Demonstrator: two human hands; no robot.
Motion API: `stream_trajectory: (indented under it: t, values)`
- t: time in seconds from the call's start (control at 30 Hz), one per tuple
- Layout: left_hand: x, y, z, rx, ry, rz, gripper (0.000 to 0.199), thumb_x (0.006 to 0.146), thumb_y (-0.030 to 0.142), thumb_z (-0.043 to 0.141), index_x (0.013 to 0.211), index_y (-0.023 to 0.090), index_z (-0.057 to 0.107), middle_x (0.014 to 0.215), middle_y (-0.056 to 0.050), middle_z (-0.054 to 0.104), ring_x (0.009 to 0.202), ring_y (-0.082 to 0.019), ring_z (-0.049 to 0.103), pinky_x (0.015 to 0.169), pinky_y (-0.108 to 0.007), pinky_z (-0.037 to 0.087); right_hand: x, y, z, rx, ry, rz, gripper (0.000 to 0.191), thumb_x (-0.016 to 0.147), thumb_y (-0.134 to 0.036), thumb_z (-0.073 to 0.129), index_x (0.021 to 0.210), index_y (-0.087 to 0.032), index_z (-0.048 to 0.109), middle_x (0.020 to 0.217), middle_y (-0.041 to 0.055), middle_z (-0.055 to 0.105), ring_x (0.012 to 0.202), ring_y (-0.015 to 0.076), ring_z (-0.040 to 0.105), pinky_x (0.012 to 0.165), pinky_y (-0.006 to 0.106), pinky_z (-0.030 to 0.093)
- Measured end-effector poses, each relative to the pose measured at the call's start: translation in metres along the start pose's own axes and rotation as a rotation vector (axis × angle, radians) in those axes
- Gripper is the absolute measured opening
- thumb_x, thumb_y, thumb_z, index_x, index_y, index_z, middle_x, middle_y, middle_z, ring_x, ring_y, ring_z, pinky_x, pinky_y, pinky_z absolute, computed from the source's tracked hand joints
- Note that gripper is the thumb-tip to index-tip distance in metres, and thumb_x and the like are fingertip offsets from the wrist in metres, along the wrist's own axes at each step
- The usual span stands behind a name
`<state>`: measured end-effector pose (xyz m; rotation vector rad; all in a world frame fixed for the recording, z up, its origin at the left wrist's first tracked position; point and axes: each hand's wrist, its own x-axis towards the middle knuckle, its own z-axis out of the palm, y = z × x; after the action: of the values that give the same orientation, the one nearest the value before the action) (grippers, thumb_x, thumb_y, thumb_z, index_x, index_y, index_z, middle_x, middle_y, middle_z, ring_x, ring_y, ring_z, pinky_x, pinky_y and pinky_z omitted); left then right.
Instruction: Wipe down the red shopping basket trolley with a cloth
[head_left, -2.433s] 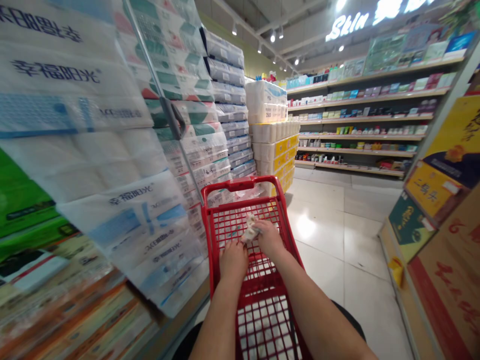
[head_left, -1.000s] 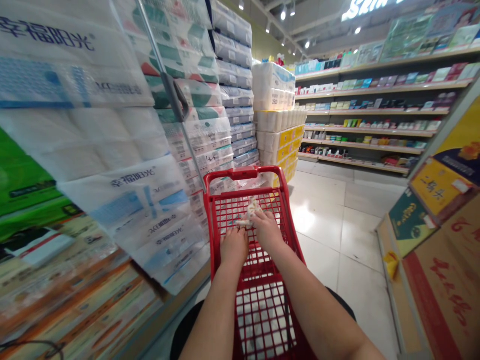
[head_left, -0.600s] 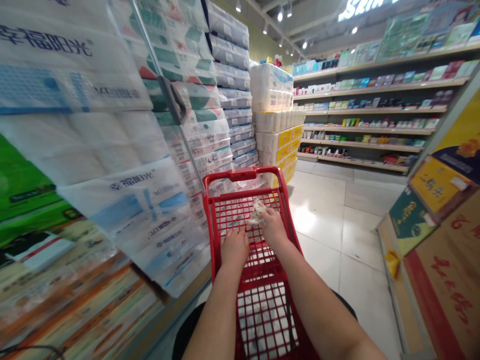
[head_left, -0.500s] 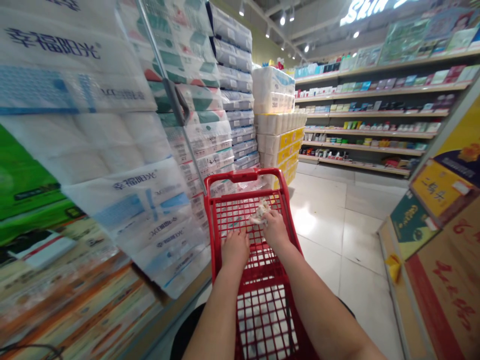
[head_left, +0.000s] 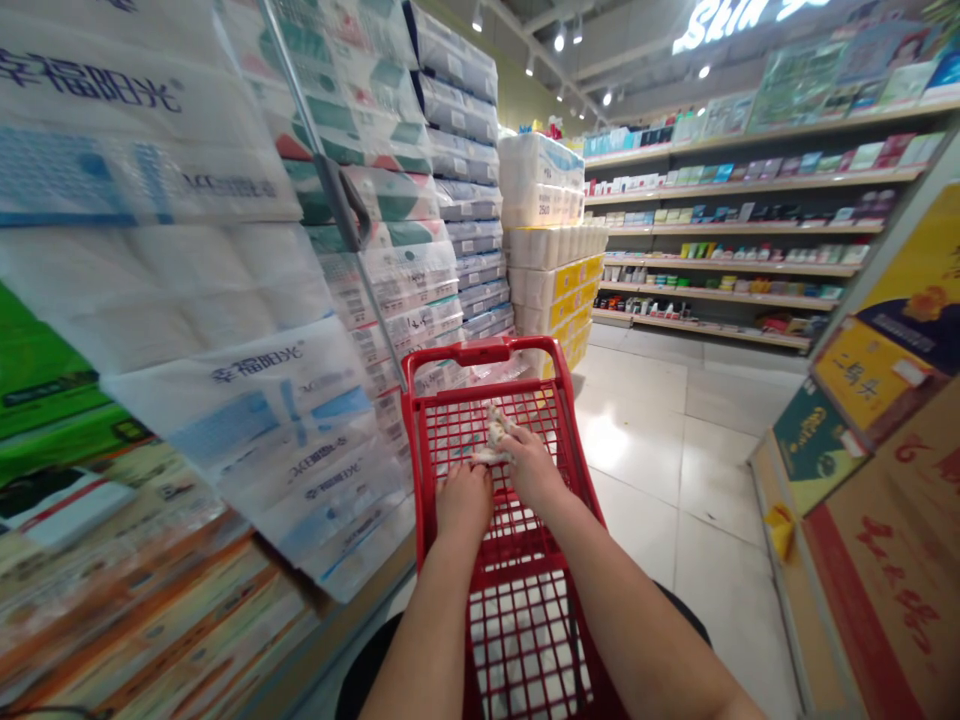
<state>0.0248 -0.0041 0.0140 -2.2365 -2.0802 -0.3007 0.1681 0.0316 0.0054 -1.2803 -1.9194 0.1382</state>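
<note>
A red shopping cart with a grid of thin bars stands directly in front of me. My right hand is closed on a crumpled whitish cloth above the upper grid. Just left of it, my left hand rests on the grid, its fingers bent over the bars and their tips partly hidden; whether they grip a bar I cannot tell. The cloth is close to the fingers of my left hand. Beyond both hands is the cart's red handle bar.
Tall stacks of wrapped paper rolls line the left side, with a grey metal pole in front. Boxes stand at the right. Stocked shelves cross the back, beyond the tiled floor.
My right hand has moved left with the cloth, closer to my left hand. The whole view has shifted slightly; my left hand stays at the same place on the grid.
</note>
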Motion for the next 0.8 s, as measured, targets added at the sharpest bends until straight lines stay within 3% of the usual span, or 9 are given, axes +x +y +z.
stream_trajectory:
  t: [0.1, 0.17, 0.33, 0.5, 0.67, 0.8]
  values:
    - [0.0, 0.0, 0.0, -0.012, 0.005, -0.01, 0.036, 0.096, 0.033, 0.034, 0.117, 0.023, 0.062, 0.117, -0.008, 0.064, 0.112, -0.022, 0.053, 0.09, -0.037, 0.045, 0.001, 0.005, -0.003, -0.039, 0.114, 0.158, 0.034, 0.074, -0.002, 0.048, 0.093, -0.02, 0.07, 0.108, 0.0082, 0.06, 0.097, 0.0208, 0.052, 0.084, 0.033, 0.045]
    - [0.0, 0.001, 0.001, -0.016, 0.009, -0.013, 0.036, 0.096, 0.034, 0.035, 0.118, 0.023, 0.061, 0.117, -0.008, 0.064, 0.113, -0.022, 0.053, 0.09, -0.036, 0.045, 0.001, 0.006, -0.004, -0.079, 0.126, 0.233, 0.031, 0.073, -0.003, 0.05, 0.09, -0.02, 0.07, 0.102, 0.0086, 0.059, 0.094, 0.0209, 0.053, 0.082, 0.033, 0.045]
    - [-0.001, 0.0, 0.002, -0.011, 0.024, 0.004, 0.034, 0.095, 0.03, 0.035, 0.112, 0.022, 0.064, 0.113, -0.008, 0.065, 0.11, -0.023, 0.054, 0.088, -0.037, 0.045, -0.001, 0.002, -0.001, -0.024, 0.014, 0.07, 0.03, 0.071, -0.002, 0.054, 0.088, -0.022, 0.069, 0.105, 0.0049, 0.059, 0.096, 0.0192, 0.052, 0.084, 0.029, 0.045]
    - [0.0, 0.0, 0.004, -0.019, 0.047, 0.007, 0.035, 0.096, 0.032, 0.035, 0.115, 0.021, 0.063, 0.113, -0.008, 0.065, 0.11, -0.023, 0.054, 0.088, -0.037, 0.045, 0.001, 0.01, -0.006, -0.078, 0.139, 0.22, 0.033, 0.074, -0.002, 0.05, 0.094, -0.02, 0.069, 0.107, 0.0081, 0.059, 0.097, 0.0202, 0.052, 0.085, 0.032, 0.045]
    - [0.001, -0.001, 0.005, -0.011, 0.038, 0.01, 0.035, 0.096, 0.031, 0.035, 0.114, 0.021, 0.063, 0.113, -0.009, 0.065, 0.109, -0.023, 0.054, 0.088, -0.038, 0.045, 0.0, 0.009, -0.002, -0.019, 0.03, 0.039, 0.037, 0.071, -0.002, 0.051, 0.096, -0.023, 0.069, 0.112, 0.0052, 0.058, 0.101, 0.0197, 0.052, 0.086, 0.031, 0.045]
    - [0.0, 0.0, 0.003, -0.018, 0.046, 0.012, 0.035, 0.096, 0.032, 0.035, 0.114, 0.02, 0.063, 0.113, -0.008, 0.065, 0.11, -0.024, 0.054, 0.088, -0.039, 0.046, 0.002, 0.014, -0.006, -0.084, 0.157, 0.198, 0.034, 0.075, -0.003, 0.048, 0.096, -0.02, 0.069, 0.106, 0.0079, 0.059, 0.097, 0.0198, 0.053, 0.085, 0.031, 0.045]
